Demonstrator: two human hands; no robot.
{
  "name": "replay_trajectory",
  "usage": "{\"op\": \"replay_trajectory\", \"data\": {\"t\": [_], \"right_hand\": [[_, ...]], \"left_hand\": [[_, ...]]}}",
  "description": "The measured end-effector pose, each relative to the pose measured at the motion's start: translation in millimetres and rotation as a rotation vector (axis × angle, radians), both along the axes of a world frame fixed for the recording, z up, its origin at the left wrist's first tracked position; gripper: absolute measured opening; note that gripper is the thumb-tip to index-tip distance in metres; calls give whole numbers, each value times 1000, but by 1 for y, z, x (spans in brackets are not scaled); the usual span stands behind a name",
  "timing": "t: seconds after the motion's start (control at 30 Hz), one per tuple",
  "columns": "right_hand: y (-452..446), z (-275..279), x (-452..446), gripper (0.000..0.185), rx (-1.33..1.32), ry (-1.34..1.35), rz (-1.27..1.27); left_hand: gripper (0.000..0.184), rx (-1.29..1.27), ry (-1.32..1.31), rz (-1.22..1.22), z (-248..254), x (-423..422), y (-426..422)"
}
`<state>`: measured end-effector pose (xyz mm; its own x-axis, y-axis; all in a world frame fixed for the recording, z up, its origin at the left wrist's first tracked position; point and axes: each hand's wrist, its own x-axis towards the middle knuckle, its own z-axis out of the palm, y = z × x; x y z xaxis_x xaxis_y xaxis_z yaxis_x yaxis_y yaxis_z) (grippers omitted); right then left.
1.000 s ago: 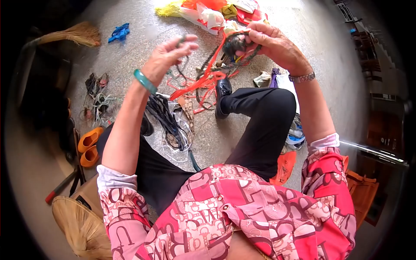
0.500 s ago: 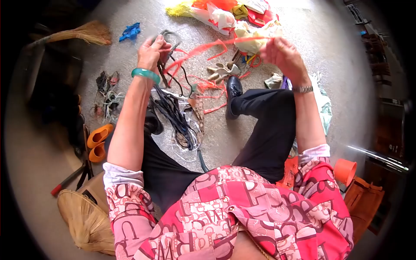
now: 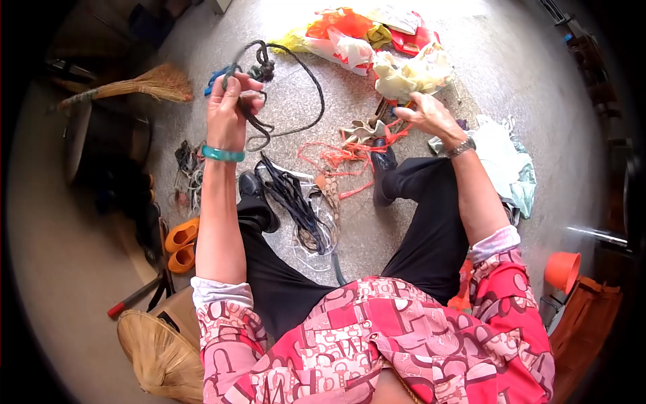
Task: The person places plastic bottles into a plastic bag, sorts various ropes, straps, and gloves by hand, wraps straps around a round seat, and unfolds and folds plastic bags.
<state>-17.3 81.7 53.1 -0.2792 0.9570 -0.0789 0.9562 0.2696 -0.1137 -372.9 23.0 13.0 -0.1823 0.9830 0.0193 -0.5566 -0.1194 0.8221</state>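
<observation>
Cord (image 3: 262,70) pinched in left hand (image 3: 229,111), right hand (image 3: 436,121) near cream bag (image 3: 414,73), its grip unclear

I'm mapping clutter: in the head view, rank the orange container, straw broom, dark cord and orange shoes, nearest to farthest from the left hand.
1. Dark cord: in the left hand.
2. Straw broom: to its left.
3. Orange shoes: below, leftward.
4. Orange container: far lower right.

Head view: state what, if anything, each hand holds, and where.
Left hand: the dark cord, by its looped part near the knot. Right hand: cannot be told.
</observation>
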Motion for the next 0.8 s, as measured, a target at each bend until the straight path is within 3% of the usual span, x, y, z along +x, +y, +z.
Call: {"op": "replay_trajectory", "data": {"t": [0.07,0.13,0.3,0.33,0.4,0.47,0.53,0.6,0.8], "right_hand": [[4,7,-23,56,-341,397,9],[-1,-6,-35,61,-405,709,-1],[10,-22,-57,62,-185,619,36],[-2,19,-68,59,-542,689,68],[3,-1,-56,48,-560,784,427],[-14,12,-70,35,-776,1164,-72],[-1,18,-59,31,-1069,1487,-169],[-1,27,-51,31,-1010,1731,-123],[42,40,27,33,-615,2133,-473]], "left_hand": [[17,57,-27,-138,6,17,-4],[17,114,-44,-282,14,34,-12],[20,100,-11,-550,21,55,-19],[21,93,34,-588,20,56,-20],[26,73,110,-589,17,63,-24],[32,38,144,-569,13,68,-23],[31,51,105,-574,10,68,-23],[24,-12,96,-548,9,69,-22],[19,-93,188,-575,-5,55,-19]]}}
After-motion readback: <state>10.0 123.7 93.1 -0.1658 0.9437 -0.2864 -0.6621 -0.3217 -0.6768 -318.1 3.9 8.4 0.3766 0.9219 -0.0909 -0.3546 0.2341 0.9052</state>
